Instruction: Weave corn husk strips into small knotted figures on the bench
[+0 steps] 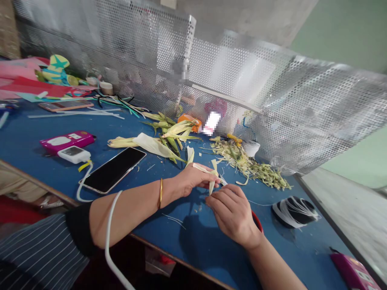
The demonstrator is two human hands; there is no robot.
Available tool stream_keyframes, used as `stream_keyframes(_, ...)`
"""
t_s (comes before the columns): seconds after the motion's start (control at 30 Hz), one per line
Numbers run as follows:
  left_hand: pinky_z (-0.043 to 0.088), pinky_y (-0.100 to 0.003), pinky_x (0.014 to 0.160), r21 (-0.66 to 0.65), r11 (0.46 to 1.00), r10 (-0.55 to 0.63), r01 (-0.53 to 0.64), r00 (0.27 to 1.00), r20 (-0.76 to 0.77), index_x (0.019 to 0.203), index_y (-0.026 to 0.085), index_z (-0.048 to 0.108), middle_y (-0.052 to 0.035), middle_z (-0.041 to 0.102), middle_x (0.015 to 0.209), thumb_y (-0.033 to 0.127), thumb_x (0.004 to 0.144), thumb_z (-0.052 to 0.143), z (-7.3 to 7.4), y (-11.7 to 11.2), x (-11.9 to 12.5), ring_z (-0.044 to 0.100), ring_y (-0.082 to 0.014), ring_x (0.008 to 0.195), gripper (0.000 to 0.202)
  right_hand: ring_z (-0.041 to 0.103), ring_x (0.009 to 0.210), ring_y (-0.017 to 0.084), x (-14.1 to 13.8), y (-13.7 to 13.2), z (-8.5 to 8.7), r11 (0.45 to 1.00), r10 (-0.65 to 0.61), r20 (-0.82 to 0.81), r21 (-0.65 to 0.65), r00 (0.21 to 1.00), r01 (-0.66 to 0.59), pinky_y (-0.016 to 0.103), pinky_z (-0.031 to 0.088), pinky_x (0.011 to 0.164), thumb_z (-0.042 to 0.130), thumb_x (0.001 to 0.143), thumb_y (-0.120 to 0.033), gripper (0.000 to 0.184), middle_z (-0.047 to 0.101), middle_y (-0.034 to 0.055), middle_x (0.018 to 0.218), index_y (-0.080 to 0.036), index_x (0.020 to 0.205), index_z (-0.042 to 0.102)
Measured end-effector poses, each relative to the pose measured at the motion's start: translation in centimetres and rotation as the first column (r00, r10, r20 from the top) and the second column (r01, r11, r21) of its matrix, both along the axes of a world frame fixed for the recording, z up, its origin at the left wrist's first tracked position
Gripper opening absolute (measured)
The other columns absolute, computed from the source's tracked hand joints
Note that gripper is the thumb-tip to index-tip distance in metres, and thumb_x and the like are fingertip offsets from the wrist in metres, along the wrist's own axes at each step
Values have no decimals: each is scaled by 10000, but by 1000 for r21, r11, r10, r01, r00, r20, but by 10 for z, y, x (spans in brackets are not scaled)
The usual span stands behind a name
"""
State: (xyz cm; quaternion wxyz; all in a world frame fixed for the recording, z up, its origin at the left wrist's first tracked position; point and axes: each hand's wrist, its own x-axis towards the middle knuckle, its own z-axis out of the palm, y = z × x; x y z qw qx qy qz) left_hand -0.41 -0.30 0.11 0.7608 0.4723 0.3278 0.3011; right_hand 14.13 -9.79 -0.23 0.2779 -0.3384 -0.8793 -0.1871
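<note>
My left hand [193, 178] pinches pale corn husk strips [214, 174] folded across one another, with a wider husk end standing up behind the fingers. My right hand [231, 211] is closed beside it, its fingertips at the lower end of the strips. A small greyish pointed piece [223, 181] shows between the hands. Behind my right wrist a red curved edge [257, 221] peeks out, the rest hidden. Corn husks [155, 147] lie beyond my left hand. A heap of husk scraps [242, 161] lies beyond my right hand.
On the blue table [208, 237] are a black phone [114, 169], a magenta device [68, 141] and a spool of white thread [294, 211]. A white cable [109, 237] crosses my left forearm. Perforated metal sheets [229, 76] stand along the back. Another magenta device [353, 270] lies front right.
</note>
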Motion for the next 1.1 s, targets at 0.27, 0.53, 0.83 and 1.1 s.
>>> stream_keyframes(0.27, 474, -241, 670, -4, 1000, -15, 15, 1000, -22, 711, 112, 681, -51, 710, 742, 255, 591, 856, 3, -2, 1, 648, -124, 686, 256, 625, 723, 169, -3, -3, -4, 997, 72, -5, 20, 997, -72, 362, 465, 816, 481, 913, -84, 190, 704, 52, 792, -177, 952, 642)
stream_keyframes(0.53, 500, -273, 717, -8, 1000, 27, -27, 999, -17, 758, 111, 674, -50, 714, 725, 244, 643, 833, -2, 3, 1, 667, -135, 671, 237, 647, 810, 179, -4, -4, -8, 996, 86, 17, 17, 996, -86, 367, 462, 847, 487, 926, -76, 261, 728, 70, 906, -169, 1142, 601)
stream_keyframes(0.83, 501, -250, 687, 21, 997, -67, 69, 995, -71, 805, 110, 730, -29, 686, 664, 254, 613, 829, 8, 6, -3, 621, -111, 617, 260, 636, 767, 194, 20, 16, -8, 889, -457, -164, -67, 874, 453, 375, 381, 901, 499, 970, -231, 147, 701, 33, 810, -204, 903, 626)
stream_keyframes(1.1, 460, -235, 572, 57, 998, -31, 38, 994, -106, 668, 115, 650, 13, 624, 596, 340, 630, 838, -1, 3, 4, 559, -84, 511, 296, 587, 645, 158, 13, 12, -6, 895, -440, -102, -128, 892, 427, 372, 347, 938, 450, 980, -198, 266, 637, -2, 649, -205, 753, 591)
